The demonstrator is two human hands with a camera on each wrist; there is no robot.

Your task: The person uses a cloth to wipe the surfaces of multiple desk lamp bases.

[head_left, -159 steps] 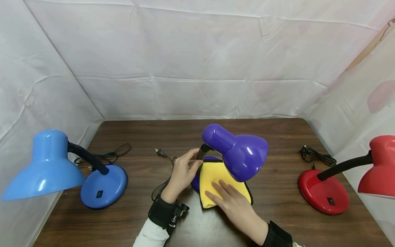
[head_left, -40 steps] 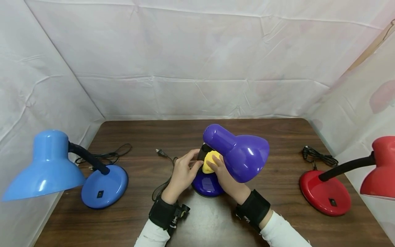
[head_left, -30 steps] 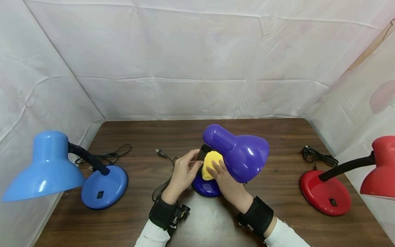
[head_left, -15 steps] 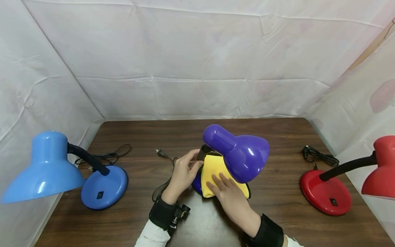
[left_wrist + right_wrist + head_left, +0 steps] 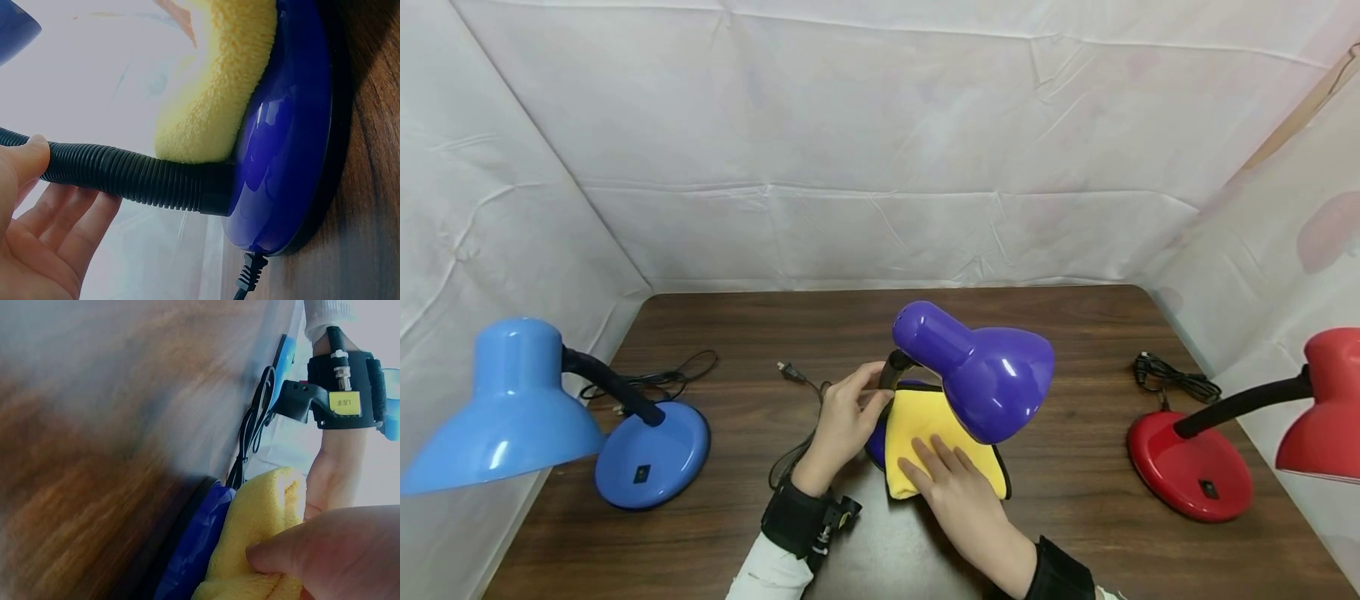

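A purple desk lamp (image 5: 981,379) stands at the middle of the brown table (image 5: 1075,333). My left hand (image 5: 844,421) grips its black ribbed neck (image 5: 125,178) just above the purple base (image 5: 287,144). A yellow cloth (image 5: 925,433) is spread over the base, under the shade. My right hand (image 5: 951,492) lies flat on the cloth with straight fingers (image 5: 928,454) and presses it onto the base. In the right wrist view the yellow cloth (image 5: 259,537) bunches over the base's rim (image 5: 200,544).
A blue lamp (image 5: 550,417) stands at the left with its cord (image 5: 662,379) behind it. At the right is a red lamp (image 5: 1225,450) with a coiled black cord (image 5: 1172,379). The purple lamp's plug and cord (image 5: 797,375) lie left of my left hand. White sheeting walls the table.
My right hand has drawn the cloth from the lamp's neck toward me and spread it flat over the base. The left hand has kept its hold on the neck.
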